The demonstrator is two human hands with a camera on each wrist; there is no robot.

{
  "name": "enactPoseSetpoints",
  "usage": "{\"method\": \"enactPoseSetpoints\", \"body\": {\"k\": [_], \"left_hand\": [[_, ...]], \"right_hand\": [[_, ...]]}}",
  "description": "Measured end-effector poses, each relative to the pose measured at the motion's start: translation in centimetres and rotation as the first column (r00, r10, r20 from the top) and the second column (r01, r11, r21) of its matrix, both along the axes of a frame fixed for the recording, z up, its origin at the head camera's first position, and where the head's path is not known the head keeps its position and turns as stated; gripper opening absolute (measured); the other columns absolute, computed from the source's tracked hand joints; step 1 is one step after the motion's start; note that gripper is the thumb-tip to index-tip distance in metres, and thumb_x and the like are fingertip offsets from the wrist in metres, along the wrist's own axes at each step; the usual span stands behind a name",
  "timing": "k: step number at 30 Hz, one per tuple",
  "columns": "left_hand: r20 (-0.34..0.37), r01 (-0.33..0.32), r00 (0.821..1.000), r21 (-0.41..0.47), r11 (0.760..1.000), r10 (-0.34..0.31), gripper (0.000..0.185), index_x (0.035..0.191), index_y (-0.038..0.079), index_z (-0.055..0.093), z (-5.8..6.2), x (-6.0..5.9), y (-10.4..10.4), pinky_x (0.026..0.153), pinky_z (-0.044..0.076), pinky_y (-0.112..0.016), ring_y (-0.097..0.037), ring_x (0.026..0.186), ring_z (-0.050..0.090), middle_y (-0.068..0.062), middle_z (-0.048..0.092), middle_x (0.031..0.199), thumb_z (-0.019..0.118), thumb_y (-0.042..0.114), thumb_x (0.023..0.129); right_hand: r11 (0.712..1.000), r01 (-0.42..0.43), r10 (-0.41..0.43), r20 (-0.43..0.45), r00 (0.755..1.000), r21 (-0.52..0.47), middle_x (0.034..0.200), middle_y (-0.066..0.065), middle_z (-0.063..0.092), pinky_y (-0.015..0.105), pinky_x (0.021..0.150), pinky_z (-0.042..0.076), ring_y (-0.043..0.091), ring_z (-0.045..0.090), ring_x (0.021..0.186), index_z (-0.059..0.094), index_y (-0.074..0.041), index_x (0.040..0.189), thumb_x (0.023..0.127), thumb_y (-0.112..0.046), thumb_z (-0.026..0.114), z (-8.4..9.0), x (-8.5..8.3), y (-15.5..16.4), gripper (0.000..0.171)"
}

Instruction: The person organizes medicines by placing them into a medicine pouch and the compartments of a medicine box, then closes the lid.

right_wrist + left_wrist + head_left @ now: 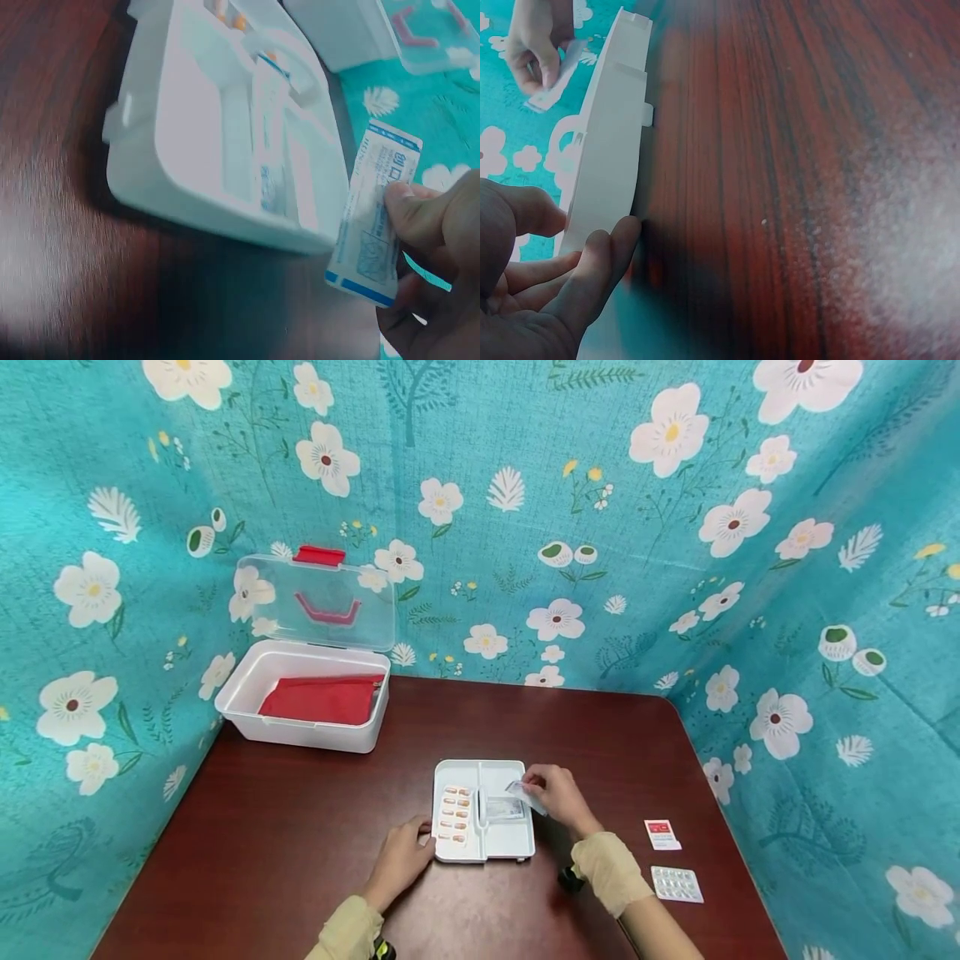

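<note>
Right hand [553, 792]: fingers and thumb pinch a small white sachet [527, 795] with blue print; the hand hovers over the right edge of the white tray [517, 847]. In the right wrist view the sachet [373, 217] hangs upright from the fingertips [409, 217], just beside the tray's near wall [195, 202] and not touching it.
Left hand [401, 858]: fingers relaxed and holding nothing, their tips resting against the tray's left front corner. In the left wrist view the fingers [600, 262] lie along the tray's outer wall [607, 150] on the table.
Sachet position: above the tray's right compartment, in the right hand, well apart from the left hand.
Tray contents: an orange pill blister [454, 814] lies in the left compartment; a flat packet [504, 807] lies in the right compartment, beside the tray's central handle.
Table [300, 860]: dark red-brown wood; the tray sits near the front centre.
Right of the forearm: a silver blister pack [677, 883] nearest, a small red-and-white packet [662, 834] just beyond it, both well apart from the tray.
Far left corner: a white storage box [300, 727], its clear lid [315, 602] standing open, a red pouch [322, 699] lying inside.
Backdrop: teal cloth [750, 527] with white flowers on all sides.
</note>
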State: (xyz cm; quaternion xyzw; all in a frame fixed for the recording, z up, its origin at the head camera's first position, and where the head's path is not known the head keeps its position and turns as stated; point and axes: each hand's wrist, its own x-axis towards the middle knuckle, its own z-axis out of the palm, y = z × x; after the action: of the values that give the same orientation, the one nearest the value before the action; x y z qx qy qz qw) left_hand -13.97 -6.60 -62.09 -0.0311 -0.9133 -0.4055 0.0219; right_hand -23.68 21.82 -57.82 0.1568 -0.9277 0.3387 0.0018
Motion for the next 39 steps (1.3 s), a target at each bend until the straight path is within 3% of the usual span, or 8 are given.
{"method": "enactPoseSetpoints", "body": {"k": [8, 13, 20, 30, 36, 39], "left_hand": [[0.004, -0.011, 1.000, -0.011, 1.000, 0.011, 0.027, 0.108, 0.001, 0.072, 0.0, 0.0, -0.2, 0.083, 0.055, -0.041, -0.025, 0.096, 0.071, -0.010, 0.076, 0.098, 0.069, 0.004, 0.081], [0.016, -0.015, 1.000, -0.008, 1.000, 0.015, 0.028, 0.109, 0.001, 0.072, 0.0, 0.0, -0.1, 0.085, 0.055, -0.042, -0.026, 0.098, 0.071, -0.011, 0.076, 0.099, 0.069, 0.005, 0.082], [0.004, -0.004, 1.000, 0.010, 1.000, 0.004, 0.027, 0.108, 0.000, 0.071, 0.1, -0.2, -0.1, 0.084, 0.055, -0.042, -0.025, 0.097, 0.071, -0.011, 0.076, 0.099, 0.069, 0.005, 0.082], [-0.002, 0.005, 1.000, 0.014, 1.000, -0.005, 0.026, 0.108, 0.000, 0.071, 0.1, -0.4, -0.2, 0.084, 0.055, -0.041, -0.024, 0.095, 0.071, -0.011, 0.076, 0.098, 0.069, 0.005, 0.082], [-0.007, 0.003, 1.000, 0.007, 1.000, -0.003, 0.025, 0.108, 0.000, 0.071, 0.1, -0.4, -0.2, 0.083, 0.055, -0.041, -0.023, 0.094, 0.071, -0.011, 0.076, 0.098, 0.070, 0.005, 0.083], [-0.004, 0.002, 1.000, -0.002, 1.000, -0.002, 0.025, 0.107, 0.000, 0.071, 0.1, -0.4, -0.2, 0.084, 0.055, -0.041, -0.024, 0.095, 0.071, -0.011, 0.076, 0.097, 0.070, 0.005, 0.083]], "right_hand": [[0.983, -0.124, 0.127, -0.013, 0.992, 0.137, 0.073, -0.004, 0.069, 0.025, 0.062, 0.047, 0.006, 0.059, 0.067, 0.071, -0.013, 0.076, 0.080, -0.003, 0.077, -0.8, -0.2, -3.1, 0.012], [0.959, -0.162, 0.161, 0.023, 0.987, 0.231, 0.075, -0.004, 0.070, 0.025, 0.062, 0.046, 0.007, 0.059, 0.068, 0.072, -0.015, 0.078, 0.082, -0.007, 0.077, -1.5, -0.3, -4.1, 0.011], [0.939, -0.201, 0.202, 0.025, 0.979, 0.279, 0.077, -0.005, 0.071, 0.025, 0.065, 0.048, 0.007, 0.061, 0.072, 0.074, -0.014, 0.081, 0.082, -0.009, 0.078, -2.0, -0.8, -4.3, 0.007], [0.948, -0.241, 0.239, 0.033, 0.970, 0.207, 0.072, -0.005, 0.058, 0.022, 0.060, 0.042, 0.005, 0.052, 0.065, 0.053, -0.010, 0.083, 0.078, -0.004, 0.082, -1.9, -0.6, -4.3, 0.030], [0.959, -0.215, 0.216, 0.017, 0.976, 0.183, 0.074, -0.002, 0.057, 0.024, 0.062, 0.043, 0.008, 0.052, 0.068, 0.056, -0.012, 0.077, 0.078, -0.004, 0.081, -1.6, -0.5, -4.1, 0.026], [0.976, -0.180, 0.183, -0.010, 0.983, 0.121, 0.076, -0.003, 0.060, 0.024, 0.064, 0.047, 0.008, 0.056, 0.071, 0.060, -0.012, 0.081, 0.080, -0.001, 0.078, -1.7, -0.5, -3.3, 0.021]]}}
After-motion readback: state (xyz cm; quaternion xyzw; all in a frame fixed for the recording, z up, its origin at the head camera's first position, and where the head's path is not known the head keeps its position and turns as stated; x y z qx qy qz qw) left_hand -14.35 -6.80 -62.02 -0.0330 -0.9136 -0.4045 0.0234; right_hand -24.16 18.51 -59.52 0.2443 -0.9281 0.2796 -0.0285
